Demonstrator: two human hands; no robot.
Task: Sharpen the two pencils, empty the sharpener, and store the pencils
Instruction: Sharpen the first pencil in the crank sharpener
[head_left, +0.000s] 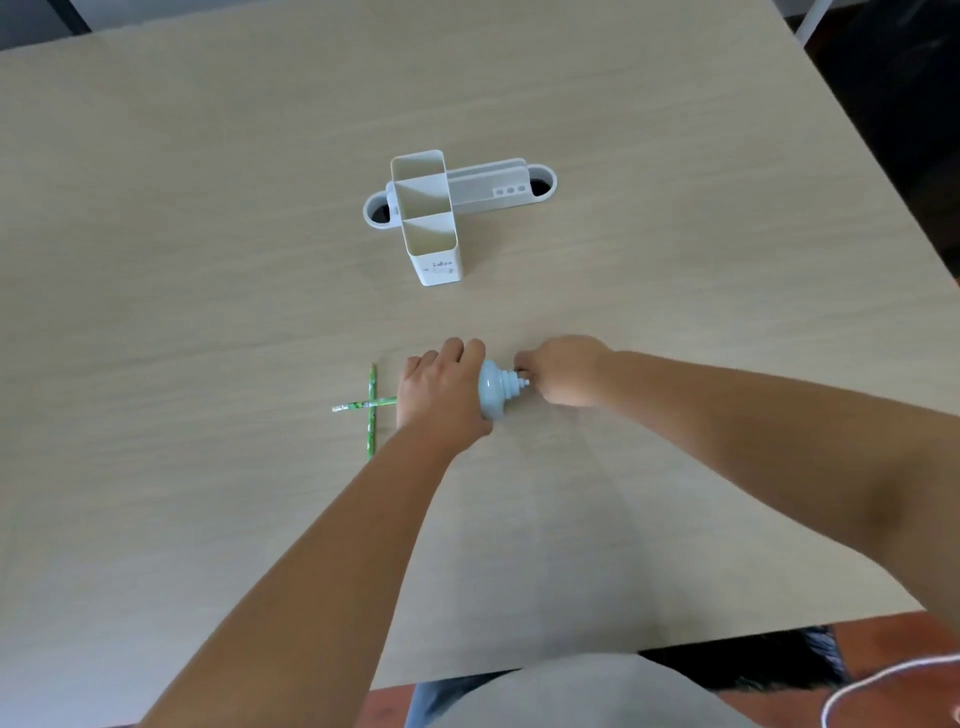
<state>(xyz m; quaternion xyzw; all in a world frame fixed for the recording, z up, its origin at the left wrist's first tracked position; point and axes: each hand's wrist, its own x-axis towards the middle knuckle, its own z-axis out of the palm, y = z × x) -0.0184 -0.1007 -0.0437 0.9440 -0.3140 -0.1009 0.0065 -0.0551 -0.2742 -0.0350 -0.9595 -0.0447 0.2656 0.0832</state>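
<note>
Left hand (441, 387) grips the pale blue sharpener (493, 387); right hand (563, 371) pinches its crank. One green pencil (363, 404) points into the sharpener's left; another (372, 410) lies across it.

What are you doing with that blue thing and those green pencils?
A person is sharpening a pencil. The left hand holds a pale blue, round plastic sharpener on the light wooden table, with one green patterned pencil sticking out to its left. The right hand grips the small crank at the sharpener's other end. A second green pencil lies crosswise on the table. The white plastic desk organizer farther back holds no pencils yet.
</note>
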